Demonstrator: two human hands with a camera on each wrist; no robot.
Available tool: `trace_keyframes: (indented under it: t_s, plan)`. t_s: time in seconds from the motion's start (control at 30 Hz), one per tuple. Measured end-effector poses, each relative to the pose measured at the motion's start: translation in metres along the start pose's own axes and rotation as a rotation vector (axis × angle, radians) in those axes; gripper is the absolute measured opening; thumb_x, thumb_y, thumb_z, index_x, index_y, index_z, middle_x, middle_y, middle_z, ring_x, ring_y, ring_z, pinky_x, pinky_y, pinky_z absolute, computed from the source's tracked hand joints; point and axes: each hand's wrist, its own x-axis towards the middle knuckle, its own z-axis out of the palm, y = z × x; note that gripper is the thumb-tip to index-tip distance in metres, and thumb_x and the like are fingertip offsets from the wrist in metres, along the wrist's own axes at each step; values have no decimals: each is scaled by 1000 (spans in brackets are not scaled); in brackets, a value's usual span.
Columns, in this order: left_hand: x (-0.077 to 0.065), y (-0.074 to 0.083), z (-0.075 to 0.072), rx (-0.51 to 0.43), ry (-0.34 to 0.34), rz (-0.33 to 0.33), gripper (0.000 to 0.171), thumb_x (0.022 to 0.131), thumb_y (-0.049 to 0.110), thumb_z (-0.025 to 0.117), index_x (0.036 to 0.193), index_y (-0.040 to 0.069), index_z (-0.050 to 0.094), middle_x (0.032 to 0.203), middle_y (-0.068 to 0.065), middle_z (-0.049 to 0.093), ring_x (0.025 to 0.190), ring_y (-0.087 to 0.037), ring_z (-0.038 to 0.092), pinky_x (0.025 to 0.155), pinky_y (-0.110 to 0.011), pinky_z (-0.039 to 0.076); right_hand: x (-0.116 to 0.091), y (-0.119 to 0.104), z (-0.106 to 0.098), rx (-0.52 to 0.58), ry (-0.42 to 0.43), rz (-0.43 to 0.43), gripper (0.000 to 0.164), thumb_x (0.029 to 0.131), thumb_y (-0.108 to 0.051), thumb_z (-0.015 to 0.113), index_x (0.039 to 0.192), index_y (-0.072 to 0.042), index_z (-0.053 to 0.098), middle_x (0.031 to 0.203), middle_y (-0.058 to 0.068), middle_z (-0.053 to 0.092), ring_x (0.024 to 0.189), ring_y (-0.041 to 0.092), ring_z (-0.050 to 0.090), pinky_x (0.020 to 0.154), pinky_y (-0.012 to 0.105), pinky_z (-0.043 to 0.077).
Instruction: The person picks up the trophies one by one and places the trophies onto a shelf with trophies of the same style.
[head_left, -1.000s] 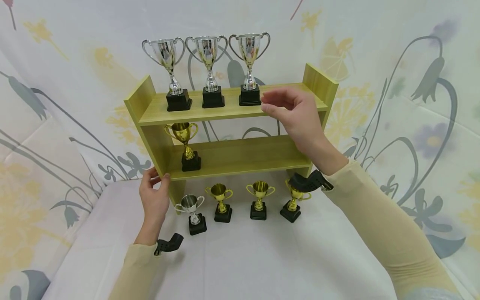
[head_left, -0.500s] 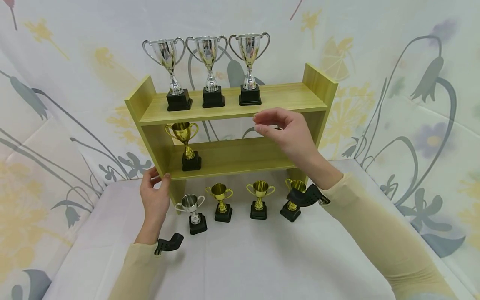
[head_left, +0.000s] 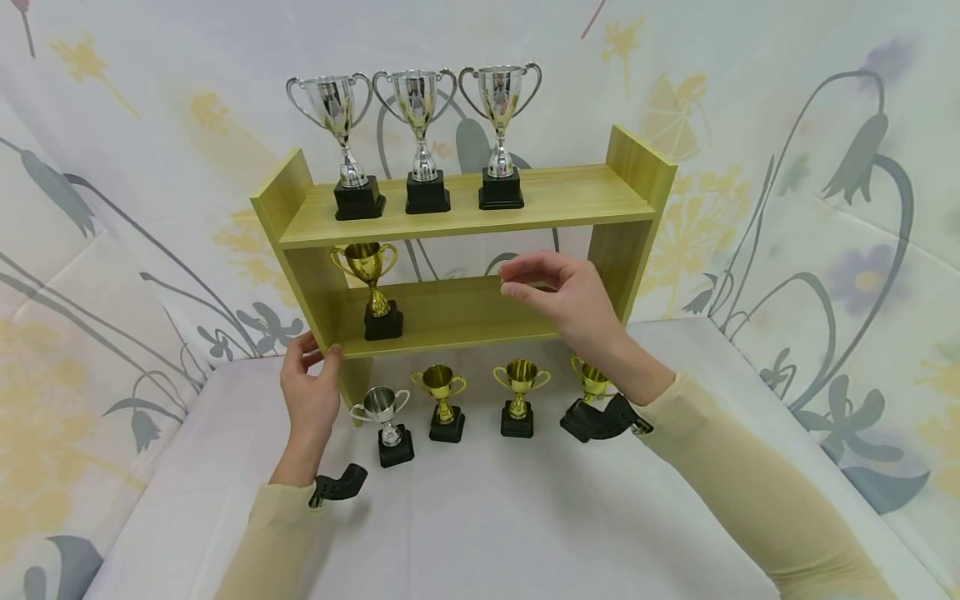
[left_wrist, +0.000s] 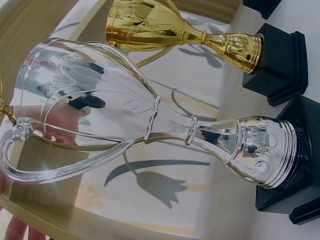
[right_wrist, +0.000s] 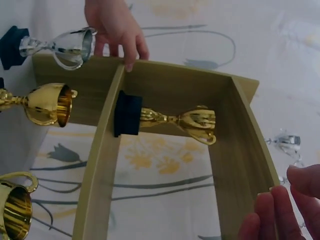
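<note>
My left hand [head_left: 311,396] grips the lower left side panel of a wooden two-tier shelf [head_left: 465,229], thumb at the front edge and fingers on the outer side. Nothing is in my right hand [head_left: 573,304], which hovers before the middle board, fingers loosely bent with thumb and fingertips apart. On that board's left end stands a gold trophy cup [head_left: 367,271] on a black base. Three larger silver trophy cups [head_left: 416,104] line the top board from left to centre. In the left wrist view a small silver trophy [left_wrist: 95,100] fills the front, hiding most of my left hand.
Along the white-covered table [head_left: 480,517], before the shelf, stand the small silver trophy and three gold trophies [head_left: 520,379]. My right wrist partly covers the rightmost gold trophy [head_left: 588,379]. A flower-printed cloth [head_left: 765,125] hangs behind and around the sides.
My right hand has come down and slightly left, from beside the rightmost silver trophy cup on the top board to in front of the middle board. My left hand stays on the shelf.
</note>
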Motion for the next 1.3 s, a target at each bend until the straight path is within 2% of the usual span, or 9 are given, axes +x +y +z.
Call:
trace_keyframes:
  t_s: [0.17,0.23,0.5,0.63,0.73,0.9,1.07,1.3]
  plan:
    - [6,-18,1,3,1,-12,34,99,10,56,131,0,56,117,-7,53,103,-13,50,80,-22,47,-8,4,7,2,-31,33,26,91,-7,72,113,4,69,111,10,70,98,20,66,85,31,53]
    - [7,-20,1,2,1,-13,34,99,10,56,131,1,56,117,-6,54,103,-12,50,80,-22,48,-11,6,9,1,-38,52,25,91,-8,72,113,2,69,111,8,70,98,21,66,84,31,53]
    - [-4,16,-2,-2,-3,-14,33,98,4,54,129,-5,55,116,-14,53,102,-14,50,82,-24,47,-20,18,16,-10,-52,89,24,91,-11,72,112,-1,70,112,7,70,98,21,67,83,31,55]
    - [-6,20,-2,4,-7,-20,33,98,5,54,130,-4,54,118,-14,53,103,-13,49,85,-30,48,-24,23,19,12,-62,102,22,91,-10,73,111,-2,71,113,13,69,98,22,67,82,32,55]
    - [-6,20,-2,4,-6,-18,33,99,5,54,130,-4,54,117,-14,53,102,-12,49,85,-31,48,-26,27,21,22,-71,107,22,91,-9,72,111,1,70,115,18,68,98,23,66,82,31,55]
    - [0,4,0,8,1,-19,34,98,5,54,131,-4,54,118,-14,53,103,-14,49,83,-27,47,-31,34,27,18,-86,124,22,91,-8,71,111,3,70,114,19,68,98,23,66,82,30,55]
    - [7,-18,1,17,2,-19,34,99,11,56,133,3,56,119,-7,53,104,-11,49,84,-30,48,-38,44,35,20,-116,152,20,91,-10,72,109,-2,72,110,11,70,96,23,66,81,35,55]
    - [7,-22,0,-4,8,-6,33,99,15,58,130,4,58,116,-5,55,102,-11,52,84,-31,51,-50,59,49,14,-145,183,16,91,-13,73,107,-9,74,108,3,70,98,24,64,80,36,53]
